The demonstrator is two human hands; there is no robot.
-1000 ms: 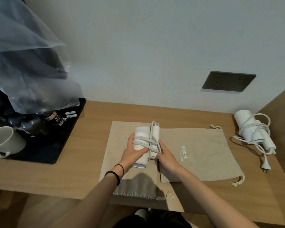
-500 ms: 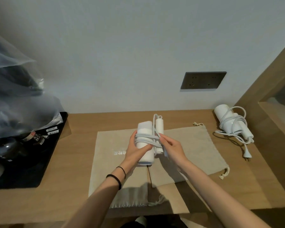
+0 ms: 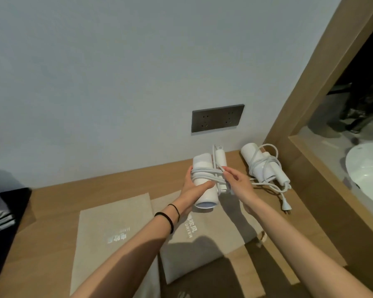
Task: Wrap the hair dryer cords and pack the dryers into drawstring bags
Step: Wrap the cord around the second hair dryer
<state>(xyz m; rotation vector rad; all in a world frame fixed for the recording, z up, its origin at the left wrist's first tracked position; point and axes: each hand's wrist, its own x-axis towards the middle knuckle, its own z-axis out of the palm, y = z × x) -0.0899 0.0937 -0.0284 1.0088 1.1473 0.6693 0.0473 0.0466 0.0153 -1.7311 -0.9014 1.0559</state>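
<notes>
A white hair dryer [image 3: 205,191] with its cord wound around the barrel and folded handle is held up above the wooden desk. My left hand [image 3: 192,188] grips the barrel from the left. My right hand [image 3: 237,183] pinches the wound cord [image 3: 202,174] at the handle side. Two beige drawstring bags lie flat on the desk below: the left bag [image 3: 114,235] and the right bag [image 3: 205,244], which overlaps it and is printed "DRYER". A second white dryer [image 3: 261,166] with a loosely wrapped cord rests at the back right, its plug [image 3: 286,208] trailing on the desk.
A dark double wall socket [image 3: 218,118] sits on the wall above the desk [image 3: 52,211]. A wooden frame [image 3: 310,168] borders the desk on the right, with a white basin [image 3: 366,175] behind it. A black tray [image 3: 7,216] is at the left edge.
Both hands have lifted the wrapped dryer off the bags and carried it up and to the right, toward the second dryer. My view has swung right, so the tray has slid nearly out of sight.
</notes>
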